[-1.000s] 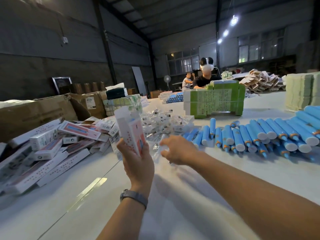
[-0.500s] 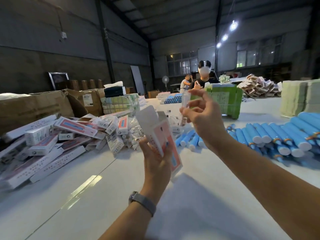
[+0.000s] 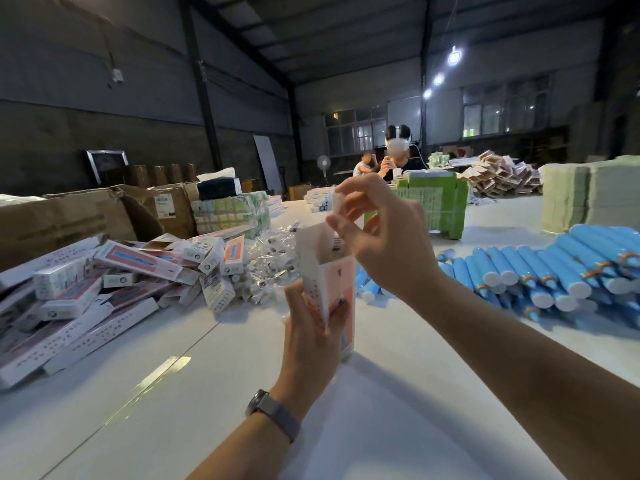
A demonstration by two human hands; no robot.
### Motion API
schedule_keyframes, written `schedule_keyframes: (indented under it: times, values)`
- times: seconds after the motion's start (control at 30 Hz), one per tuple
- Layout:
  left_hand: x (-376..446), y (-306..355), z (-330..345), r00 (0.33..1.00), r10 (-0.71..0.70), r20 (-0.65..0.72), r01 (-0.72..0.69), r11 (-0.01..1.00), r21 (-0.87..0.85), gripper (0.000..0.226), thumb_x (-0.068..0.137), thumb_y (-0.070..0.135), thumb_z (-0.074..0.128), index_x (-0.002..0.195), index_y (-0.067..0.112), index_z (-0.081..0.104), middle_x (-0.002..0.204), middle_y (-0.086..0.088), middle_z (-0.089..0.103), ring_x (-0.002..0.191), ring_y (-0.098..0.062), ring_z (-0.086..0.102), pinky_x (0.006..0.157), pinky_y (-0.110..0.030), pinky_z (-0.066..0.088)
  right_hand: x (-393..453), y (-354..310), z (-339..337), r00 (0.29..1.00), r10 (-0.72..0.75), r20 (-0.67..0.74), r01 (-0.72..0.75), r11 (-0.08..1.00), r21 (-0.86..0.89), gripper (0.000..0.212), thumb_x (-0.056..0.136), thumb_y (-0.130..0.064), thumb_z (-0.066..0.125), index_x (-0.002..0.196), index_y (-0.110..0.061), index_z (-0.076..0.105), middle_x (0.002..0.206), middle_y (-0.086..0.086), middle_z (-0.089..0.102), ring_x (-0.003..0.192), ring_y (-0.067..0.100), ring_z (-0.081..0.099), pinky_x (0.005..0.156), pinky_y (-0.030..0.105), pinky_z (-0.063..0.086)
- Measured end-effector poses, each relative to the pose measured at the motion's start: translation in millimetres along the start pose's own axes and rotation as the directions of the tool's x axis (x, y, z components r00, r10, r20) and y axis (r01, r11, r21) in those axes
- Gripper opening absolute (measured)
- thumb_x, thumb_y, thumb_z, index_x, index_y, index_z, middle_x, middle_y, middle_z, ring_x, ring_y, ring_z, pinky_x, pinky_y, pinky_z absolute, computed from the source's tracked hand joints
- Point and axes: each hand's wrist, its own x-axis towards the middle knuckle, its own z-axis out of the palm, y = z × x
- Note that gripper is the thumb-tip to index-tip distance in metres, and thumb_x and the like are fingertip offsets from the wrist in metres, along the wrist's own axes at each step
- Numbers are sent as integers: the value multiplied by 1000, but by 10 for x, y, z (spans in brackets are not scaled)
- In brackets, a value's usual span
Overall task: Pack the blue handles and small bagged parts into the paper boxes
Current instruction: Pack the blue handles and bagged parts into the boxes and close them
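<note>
While the left hand grips the paper box low down, the box stands on end w/ its open top up and its flap sticking up at the back. The right hand is right above that opening, pinching a small bagged part btwn thumb and fingers. So the part sits just over the mouth of the box, and the box's long side runs up and down. My guess: the next move is straight down, part into box. The blue handles lie in a row near the right edge of the tabletop, closer to the right hand. More bagged parts and packed boxes are piled toward the left edge.
</note>
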Motion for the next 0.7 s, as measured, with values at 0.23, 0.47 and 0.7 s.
schedule_keyframes:
  times: [0.23, 0.47, 0.7]
  values:
    - [3, -25, -5, 1000, 17, -22, -16, 999, 39, 34, 85, 41, 61, 102, 48, 33, 105, 24, 62, 91, -9, 66, 77, -53, 58, -38, 158, 5, 978, -53, 200, 97, 971, -217, 18, 88, -32, 71, 92, -14, 71, 93, -1, 68, 86, 14, 56, 69, 33, 50]
    - [33, -9, -34, 998, 57, -35, -54, 995, 88, 35, 91, 34, 62, 107, 34, 30, 107, 21, 57, 93, -12, 66, 77, -53, 58, -132, 208, 45, 927, -36, 373, 141, 956, -258, 44, 96, -47, 47, 97, -14, 75, 103, 1, 61, 92, 14, 48, 64, 36, 48]
    - [77, -20, -80, 997, 54, -45, -54, 998, 22, 34, 95, 15, 62, 109, 27, 34, 104, 12, 60, 95, -20, 66, 81, -51, 58, -187, 248, 109, 927, 6, 375, 17, 998, -58, 26, 93, -24, 62, 119, -17, 64, 113, -5, 57, 95, 12, 55, 68, 21, 47]
